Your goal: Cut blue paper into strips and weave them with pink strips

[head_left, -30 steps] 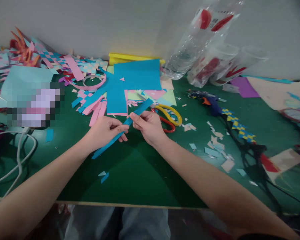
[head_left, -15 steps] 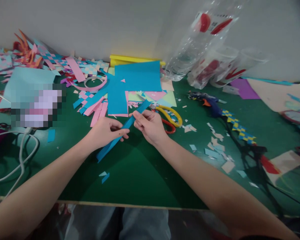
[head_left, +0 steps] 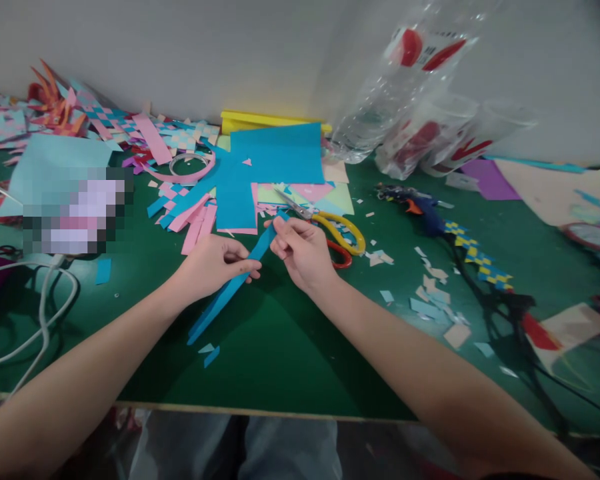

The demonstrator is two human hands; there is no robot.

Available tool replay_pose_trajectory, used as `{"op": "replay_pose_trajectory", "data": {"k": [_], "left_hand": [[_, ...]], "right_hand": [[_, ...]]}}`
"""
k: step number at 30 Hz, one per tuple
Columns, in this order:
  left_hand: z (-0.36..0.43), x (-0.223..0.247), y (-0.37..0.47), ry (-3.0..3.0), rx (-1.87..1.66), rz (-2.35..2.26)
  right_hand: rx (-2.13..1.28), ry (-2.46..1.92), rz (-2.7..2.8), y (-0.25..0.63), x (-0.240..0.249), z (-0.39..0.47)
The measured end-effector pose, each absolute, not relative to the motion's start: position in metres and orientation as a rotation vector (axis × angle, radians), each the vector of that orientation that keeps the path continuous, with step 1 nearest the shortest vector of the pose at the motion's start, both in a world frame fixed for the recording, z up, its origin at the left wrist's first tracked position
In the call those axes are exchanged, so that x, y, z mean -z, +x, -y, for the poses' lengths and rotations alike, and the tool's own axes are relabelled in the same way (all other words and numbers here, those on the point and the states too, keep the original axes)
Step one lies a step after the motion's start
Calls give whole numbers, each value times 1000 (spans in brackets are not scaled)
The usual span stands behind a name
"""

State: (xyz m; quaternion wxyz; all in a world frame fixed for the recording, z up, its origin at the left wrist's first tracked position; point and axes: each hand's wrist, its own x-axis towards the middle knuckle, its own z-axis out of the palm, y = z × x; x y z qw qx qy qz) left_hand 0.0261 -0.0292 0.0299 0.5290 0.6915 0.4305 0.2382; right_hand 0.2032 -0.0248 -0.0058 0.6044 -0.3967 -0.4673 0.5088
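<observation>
A long blue paper strip (head_left: 223, 299) slants between my hands above the green table, its lower end hanging toward the table's front. My left hand (head_left: 213, 265) pinches the strip near its middle between thumb and fingers. Higher up, my right hand (head_left: 303, 251) grips its upper end, with thumb pressed against fingers that partly hide it. Just behind the right hand lie scissors (head_left: 337, 230) with yellow and orange handles. Beyond both hands are blue paper sheets (head_left: 277, 157) and several pink strips (head_left: 196, 229).
A phone (head_left: 83, 217) with a white cable (head_left: 45, 313) lies at left. Paper scraps (head_left: 435, 293) and a glue gun (head_left: 420, 207) are on the right. A plastic bottle (head_left: 380, 100) and plastic cups (head_left: 480, 133) stand at the back.
The blue strip has slid down and left through my left hand; its lower end hangs lower. Its upper end now barely shows past my right fingers. Both hands stay nearly in place.
</observation>
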Motion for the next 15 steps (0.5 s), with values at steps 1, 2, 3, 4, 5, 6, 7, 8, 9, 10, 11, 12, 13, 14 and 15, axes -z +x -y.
{"op": "replay_pose_trajectory", "data": {"k": [1, 2, 3, 4, 5, 6, 7, 8, 9, 10, 11, 12, 13, 14, 15], "left_hand": [[29, -30, 27, 1647, -568, -1030], [29, -30, 27, 1641, -562, -1029], [29, -30, 28, 1633, -553, -1027], [29, -31, 28, 1626, -541, -1028], [30, -31, 29, 1618, -531, -1033], [30, -31, 29, 1612, -520, -1043], [30, -32, 29, 1607, -514, -1055], [31, -33, 30, 1602, -508, -1067], [31, -34, 30, 1597, -502, -1076], [31, -34, 29, 1598, -494, -1080], [31, -35, 29, 1605, -489, -1081], [31, -35, 28, 1614, -487, -1080], [31, -35, 27, 1625, -491, -1079], [31, -35, 27, 1634, -498, -1077], [30, -35, 27, 1639, -509, -1075]], "right_hand": [[-1172, -915, 1069, 203, 5, 25], [-1168, -913, 1052, 202, 5, 24], [-1166, -915, 1028, 202, 4, 24], [-1165, -923, 1000, 202, 3, 23], [-1165, -938, 970, 202, 3, 23], [-1164, -955, 942, 203, 3, 22], [-1160, -971, 919, 204, 3, 20], [-1156, -978, 902, 205, 4, 19], [-1152, -976, 897, 207, 4, 17], [-1149, -964, 900, 208, 5, 16], [-1147, -947, 908, 209, 6, 15], [-1147, -928, 920, 210, 7, 14], [-1150, -910, 929, 210, 7, 14], [-1155, -894, 933, 210, 7, 14], [-1168, -884, 938, 210, 7, 15]]}}
